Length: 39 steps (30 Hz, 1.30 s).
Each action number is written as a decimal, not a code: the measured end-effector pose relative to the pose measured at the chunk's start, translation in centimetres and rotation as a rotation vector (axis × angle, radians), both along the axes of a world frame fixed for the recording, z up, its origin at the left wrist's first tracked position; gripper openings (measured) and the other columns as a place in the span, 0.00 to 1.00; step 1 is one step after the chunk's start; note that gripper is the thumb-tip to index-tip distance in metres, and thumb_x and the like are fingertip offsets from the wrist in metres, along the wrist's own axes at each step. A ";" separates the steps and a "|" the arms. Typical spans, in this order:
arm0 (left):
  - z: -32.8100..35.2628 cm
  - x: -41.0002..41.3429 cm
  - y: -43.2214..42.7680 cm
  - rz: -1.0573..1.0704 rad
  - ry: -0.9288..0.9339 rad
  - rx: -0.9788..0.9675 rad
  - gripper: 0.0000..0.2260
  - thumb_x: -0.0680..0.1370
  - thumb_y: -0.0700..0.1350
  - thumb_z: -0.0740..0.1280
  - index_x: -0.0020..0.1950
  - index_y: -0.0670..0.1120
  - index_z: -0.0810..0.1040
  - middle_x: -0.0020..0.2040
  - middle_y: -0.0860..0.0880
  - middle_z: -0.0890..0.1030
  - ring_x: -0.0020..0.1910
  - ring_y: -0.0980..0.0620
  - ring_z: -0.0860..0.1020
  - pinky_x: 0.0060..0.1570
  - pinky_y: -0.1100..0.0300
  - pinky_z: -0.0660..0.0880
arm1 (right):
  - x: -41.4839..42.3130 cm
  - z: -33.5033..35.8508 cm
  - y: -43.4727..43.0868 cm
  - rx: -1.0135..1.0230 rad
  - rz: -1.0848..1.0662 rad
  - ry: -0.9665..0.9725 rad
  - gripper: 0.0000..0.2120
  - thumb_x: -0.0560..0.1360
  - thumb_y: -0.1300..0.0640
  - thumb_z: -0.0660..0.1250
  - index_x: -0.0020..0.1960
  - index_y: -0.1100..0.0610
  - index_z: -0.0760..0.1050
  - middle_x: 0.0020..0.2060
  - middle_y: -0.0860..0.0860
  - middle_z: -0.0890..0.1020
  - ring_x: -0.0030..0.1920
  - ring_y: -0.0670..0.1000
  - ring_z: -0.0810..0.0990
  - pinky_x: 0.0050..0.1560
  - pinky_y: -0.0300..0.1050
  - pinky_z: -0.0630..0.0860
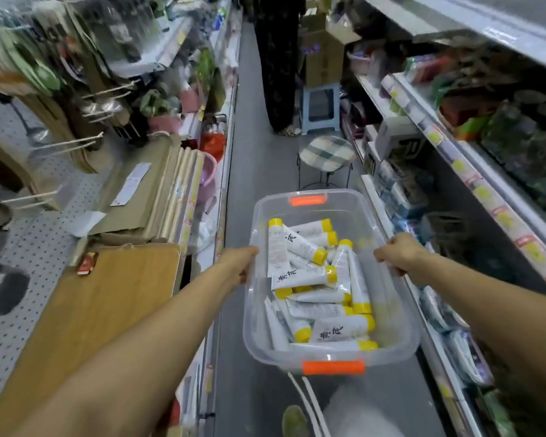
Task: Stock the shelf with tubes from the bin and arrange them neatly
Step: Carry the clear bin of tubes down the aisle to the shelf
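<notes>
Holding a clear plastic bin (402,313) out over the grey aisle floor, with left hand (241,264) curled over the left long rim and right hand (394,253) curled over the right long rim, both gripping the lip. Inside, heaped loosely and crossing at all angles, white tubes (300,244) with yellow screw caps and black printed characters; none yet on a shelf.

Judging by look: light one by one, soft-walled and squeezable, glossy and probably a little slippery, rigid only at the cap and the flat crimped tail. Best taken round the middle of the body with a gentle wrap, or by the hard cap; no hard pinching, to avoid dents. Together likely a moderate load, prone to sliding and shifting if the bin tips.

Thin, translucent, slightly flexible walls on the bin, rounded corners, an orange handle (333,367) at the near short end and another at the far end. Keeping it level with a grip on both sides seems wise.

Further out: on the right, white metal shelving (467,181) with price strips, packed with wrapped goods. On the left, a wood-grain board (108,294) and rolled mats below pegboard hooks. Ahead, a round checked-cushion stool (327,152), a blue plastic stool (320,108), and a person's dark trousers (278,74).
</notes>
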<state>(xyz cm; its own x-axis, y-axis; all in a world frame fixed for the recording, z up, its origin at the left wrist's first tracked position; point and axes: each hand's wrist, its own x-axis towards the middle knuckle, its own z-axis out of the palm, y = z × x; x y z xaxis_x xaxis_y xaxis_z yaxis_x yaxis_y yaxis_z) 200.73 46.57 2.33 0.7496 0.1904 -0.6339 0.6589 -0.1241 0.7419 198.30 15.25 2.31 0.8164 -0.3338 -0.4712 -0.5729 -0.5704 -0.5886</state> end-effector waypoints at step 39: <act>-9.5 95.6 -27.9 -0.935 0.118 0.313 0.15 0.77 0.37 0.64 0.30 0.44 0.68 0.13 0.52 0.63 0.11 0.55 0.60 0.21 0.69 0.58 | 71.7 -9.8 -11.9 0.177 -0.960 0.178 0.15 0.70 0.66 0.69 0.30 0.61 0.66 0.25 0.59 0.74 0.25 0.55 0.71 0.28 0.43 0.69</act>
